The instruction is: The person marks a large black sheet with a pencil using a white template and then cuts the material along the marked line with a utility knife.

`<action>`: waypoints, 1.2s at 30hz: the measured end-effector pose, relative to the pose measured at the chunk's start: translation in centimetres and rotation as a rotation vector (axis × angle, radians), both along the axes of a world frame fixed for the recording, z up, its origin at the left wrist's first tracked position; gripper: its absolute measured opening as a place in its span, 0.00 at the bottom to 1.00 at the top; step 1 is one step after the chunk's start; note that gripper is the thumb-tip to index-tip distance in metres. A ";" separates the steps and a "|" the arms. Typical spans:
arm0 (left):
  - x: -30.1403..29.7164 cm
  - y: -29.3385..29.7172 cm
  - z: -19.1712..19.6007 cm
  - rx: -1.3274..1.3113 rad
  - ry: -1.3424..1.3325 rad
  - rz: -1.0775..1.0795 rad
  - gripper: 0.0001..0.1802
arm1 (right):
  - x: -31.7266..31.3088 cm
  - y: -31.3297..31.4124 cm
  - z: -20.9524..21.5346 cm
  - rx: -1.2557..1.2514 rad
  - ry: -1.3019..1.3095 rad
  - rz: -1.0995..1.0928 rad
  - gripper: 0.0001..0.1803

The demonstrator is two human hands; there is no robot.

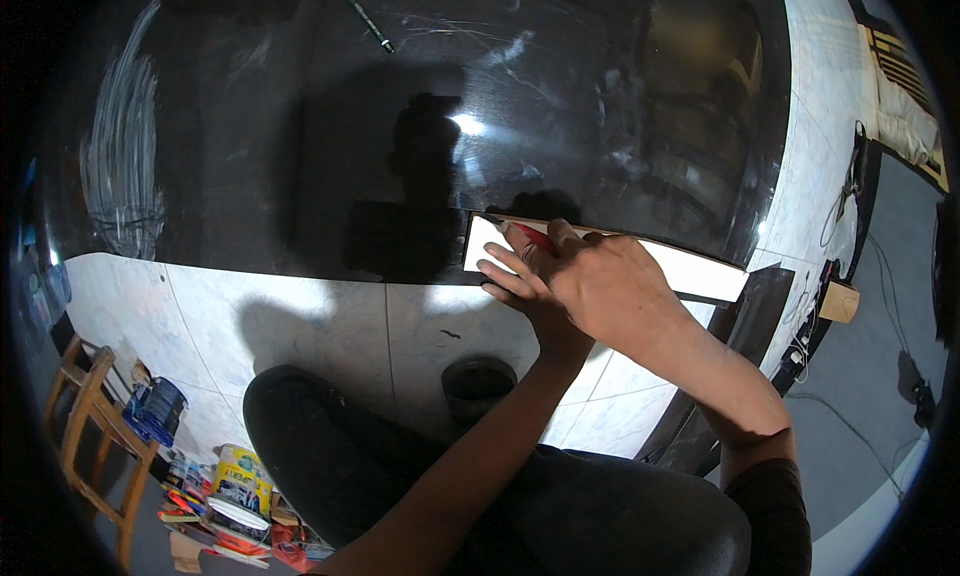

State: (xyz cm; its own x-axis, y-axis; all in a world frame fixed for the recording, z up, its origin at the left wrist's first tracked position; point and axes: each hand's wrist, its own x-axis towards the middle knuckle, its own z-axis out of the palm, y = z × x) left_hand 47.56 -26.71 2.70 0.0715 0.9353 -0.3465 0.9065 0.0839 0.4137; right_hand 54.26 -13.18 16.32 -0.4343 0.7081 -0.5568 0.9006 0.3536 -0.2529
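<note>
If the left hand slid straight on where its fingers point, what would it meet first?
No object shows ahead: past the white strip, the left hand would likely cross just the dark panel, though depth is unclear.

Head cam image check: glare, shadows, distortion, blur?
Head view: hard glare spot on the glossy dark panel, with a dark shadow just left of it; the white strip looks nearly blown out. Same head view: fisheye curves the panel's edges, corners fall to black, and a patch toward the panel's upper right is blurred.
</note>
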 end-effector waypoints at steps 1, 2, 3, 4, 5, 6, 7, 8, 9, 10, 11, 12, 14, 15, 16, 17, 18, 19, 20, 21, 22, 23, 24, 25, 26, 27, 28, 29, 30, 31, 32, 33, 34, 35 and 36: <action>0.1 0.0 0.0 -0.006 -0.025 0.013 0.58 | 0.0 0.0 0.0 0.018 0.003 -0.007 0.18; 0.1 0.0 0.1 -0.013 -0.050 0.027 0.58 | 0.0 0.0 0.0 0.007 -0.002 -0.003 0.18; 0.1 0.0 0.1 -0.019 -0.074 0.041 0.58 | 0.0 0.1 0.1 -0.003 -0.005 0.002 0.18; 0.1 0.0 0.1 -0.033 -0.057 0.033 0.59 | 0.0 0.2 0.1 -0.013 -0.009 0.006 0.18; 0.1 0.1 0.1 -0.047 -0.038 0.026 0.59 | 0.0 0.2 0.1 0.002 0.000 0.010 0.17; 0.0 0.2 0.1 -0.062 -0.022 0.018 0.60 | 0.0 0.2 0.0 0.017 0.008 0.014 0.17; 0.0 0.2 0.2 -0.050 -0.046 0.036 0.60 | -0.1 0.2 -0.1 0.032 0.016 0.018 0.17; 0.0 0.3 0.3 -0.038 -0.069 0.056 0.60 | -0.2 0.3 0.0 0.016 0.013 0.017 0.16; 0.0 0.6 0.7 -0.017 -0.075 0.060 0.60 | -0.1 0.4 0.2 0.000 0.006 0.012 0.15; -0.1 0.9 1.1 0.004 -0.082 0.064 0.60 | -0.1 0.5 0.2 -0.016 0.000 0.009 0.14; -0.4 1.1 1.7 0.034 -0.068 0.058 0.60 | -0.1 0.3 0.1 -0.011 -0.007 0.015 0.13; -0.9 1.6 2.5 0.066 -0.049 0.053 0.60 | -0.1 0.1 -0.2 -0.006 -0.008 0.024 0.13; -2.1 2.7 3.9 -0.002 -0.141 0.118 0.61 | 0.3 -0.1 -0.4 0.003 -0.013 0.030 0.14; -3.0 3.0 4.3 -0.036 -0.184 0.152 0.62 | 0.2 0.0 -0.3 0.007 -0.008 0.034 0.14; -3.5 2.9 4.2 0.024 -0.193 0.150 0.63 | 0.3 0.0 -0.2 0.011 -0.004 0.036 0.14; -4.0 2.8 4.0 0.084 -0.203 0.146 0.64 | 0.3 0.0 -0.1 -0.025 0.000 0.025 0.12; -4.5 2.7 3.7 0.145 -0.207 0.143 0.65 | 0.2 0.0 -0.3 -0.061 0.011 0.015 0.12; -4.9 2.9 3.3 0.175 -0.212 0.116 0.66 | 0.4 0.1 -0.1 -0.093 0.013 0.004 0.12; -5.3 3.1 2.8 0.204 -0.220 0.088 0.67 | 0.4 0.1 0.0 -0.125 0.019 -0.007 0.12; -5.8 3.3 2.2 0.233 -0.223 0.061 0.68 | 0.3 0.4 -0.1 -0.152 0.038 -0.014 0.12; -6.2 3.5 2.0 0.231 -0.236 0.037 0.70 | 0.3 0.6 0.2 -0.183 0.037 -0.025 0.11; -6.1 3.6 0.8 0.166 -0.180 0.066 0.72 | 0.2 0.2 0.3 -0.131 0.148 -0.091 0.11; -5.8 3.7 -0.2 0.128 -0.143 0.070 0.71 | -0.1 -0.2 0.0 -0.116 0.110 -0.104 0.12; -6.0 3.8 -0.7 0.144 -0.119 0.057 0.71 | -0.5 -0.6 -0.5 -0.057 0.161 -0.136 0.12; -6.3 3.8 -1.3 0.177 -0.091 0.039 0.71 | -0.8 0.1 -0.1 -0.160 0.070 -0.072 0.11; -6.3 4.0 -1.7 0.221 -0.063 0.020 0.71 | -1.0 -0.2 -0.6 -0.113 0.107 -0.133 0.11; -6.4 4.1 -1.9 0.252 -0.041 0.002 0.71 | -1.0 -0.9 -1.5 -0.065 0.144 -0.198 0.11; -6.2 4.1 -2.1 0.282 -0.019 -0.011 0.71 | -0.9 -1.6 -2.1 -0.017 0.182 -0.265 0.11; -6.2 4.1 -2.4 0.312 0.007 -0.020 0.71 | -0.9 -1.1 -1.6 -0.164 0.222 -0.399 0.17; -6.0 4.0 -2.6 0.331 0.030 -0.028 0.71 | -0.9 -0.3 -0.6 -0.308 0.262 -0.534 0.26; -5.9 3.8 -2.7 0.346 0.043 -0.031 0.71 | -0.8 -0.2 -0.4 -0.346 0.269 -0.577 0.30; -5.7 3.7 -2.8 0.356 0.055 -0.034 0.70 | -0.7 0.0 -0.2 -0.383 0.275 -0.624 0.34; -5.6 3.7 -2.9 0.370 0.072 -0.035 0.70 | -0.6 -0.4 -0.7 -0.313 0.249 -0.576 0.32; -5.5 3.7 -2.9 0.379 0.085 -0.037 0.70 | -0.7 -0.9 -1.3 -0.244 0.223 -0.526 0.30; -5.9 3.7 -3.1 0.389 0.112 -0.035 0.70 | -1.2 -1.2 -2.1 -0.176 0.208 -0.468 0.27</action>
State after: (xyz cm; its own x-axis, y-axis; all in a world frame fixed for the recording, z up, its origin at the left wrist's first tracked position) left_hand 41.61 -22.96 -0.37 0.0878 0.9958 0.0250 0.9473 -0.0912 0.3069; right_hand 53.08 -14.40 14.21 -0.2087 0.7562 -0.6202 0.8761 -0.1373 -0.4622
